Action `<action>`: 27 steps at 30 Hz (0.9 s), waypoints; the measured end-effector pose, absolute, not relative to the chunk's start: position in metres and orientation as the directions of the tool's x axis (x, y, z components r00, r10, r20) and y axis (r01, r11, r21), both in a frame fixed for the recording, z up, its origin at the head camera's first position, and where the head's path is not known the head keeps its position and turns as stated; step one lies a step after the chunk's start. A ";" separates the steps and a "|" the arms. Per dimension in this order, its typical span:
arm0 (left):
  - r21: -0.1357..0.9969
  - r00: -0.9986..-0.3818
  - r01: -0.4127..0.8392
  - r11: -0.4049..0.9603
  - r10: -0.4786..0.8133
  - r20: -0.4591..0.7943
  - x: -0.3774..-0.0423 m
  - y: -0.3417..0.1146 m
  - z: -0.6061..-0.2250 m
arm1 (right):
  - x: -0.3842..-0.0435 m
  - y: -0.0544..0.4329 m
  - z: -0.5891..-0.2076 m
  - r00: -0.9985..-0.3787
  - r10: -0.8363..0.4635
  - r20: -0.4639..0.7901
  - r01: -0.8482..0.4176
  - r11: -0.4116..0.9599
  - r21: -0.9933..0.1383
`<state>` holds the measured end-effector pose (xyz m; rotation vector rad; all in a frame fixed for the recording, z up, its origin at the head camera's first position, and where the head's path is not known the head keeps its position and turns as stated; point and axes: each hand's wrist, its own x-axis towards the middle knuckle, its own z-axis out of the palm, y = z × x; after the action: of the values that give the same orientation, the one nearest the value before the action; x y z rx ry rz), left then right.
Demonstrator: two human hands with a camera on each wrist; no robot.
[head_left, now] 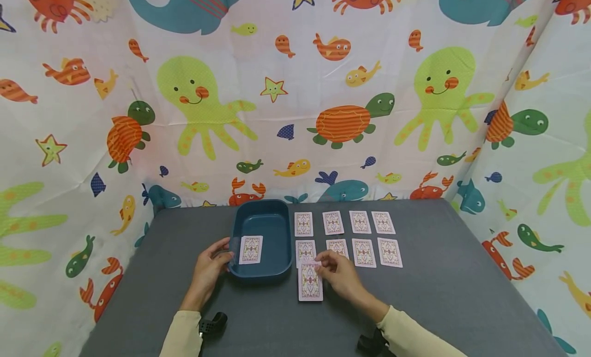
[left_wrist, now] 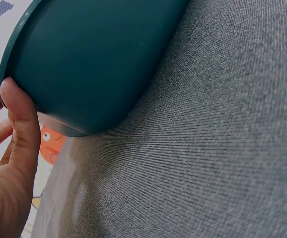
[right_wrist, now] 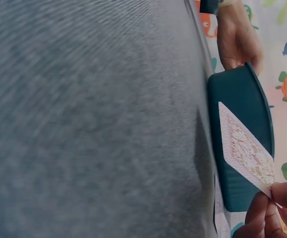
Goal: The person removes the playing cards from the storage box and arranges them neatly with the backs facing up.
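Observation:
My left hand (head_left: 208,271) grips the left side of a dark teal plastic tray (head_left: 272,224). In the left wrist view its thumb (left_wrist: 22,114) presses the outer wall, with the other fingers past the rim. Inside the tray lies one patterned playing card (head_left: 251,250), back up. Between thumb and fingertips, my right hand (head_left: 343,279) pinches the corner of another playing card (head_left: 310,285). That card is above the table in the right wrist view, just right of the tray and in front of the rows. Its face is hidden.
Two rows of cards, back up, lie right of the tray, including a far-row card (head_left: 303,224) and a near-row card (head_left: 364,253). They rest on a grey cloth-covered table (head_left: 438,295). A sea-animal curtain (head_left: 295,100) hangs behind and at both sides.

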<state>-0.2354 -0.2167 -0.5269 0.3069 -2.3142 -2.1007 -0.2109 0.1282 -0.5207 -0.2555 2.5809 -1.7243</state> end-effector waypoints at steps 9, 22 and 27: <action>0.985 -0.979 -0.153 0.082 -0.150 -0.140 -0.237 -0.217 -0.527 | -0.213 0.131 -0.535 -0.982 -0.188 0.024 -0.110 0.464 -0.879; 0.985 -0.980 -0.153 0.081 -0.141 -0.140 -0.237 -0.218 -0.528 | -0.220 0.133 -0.539 -0.978 -0.210 0.015 -0.135 0.567 -0.813; 0.986 -0.981 -0.155 0.064 -0.131 -0.146 -0.236 -0.218 -0.526 | -0.223 0.134 -0.539 -0.971 -0.237 0.021 -0.159 0.582 -0.797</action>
<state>-0.2357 -0.2177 -0.5263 0.3092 -2.3039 -2.1397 -0.2230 0.1340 -0.5394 -0.3402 2.7154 -1.3547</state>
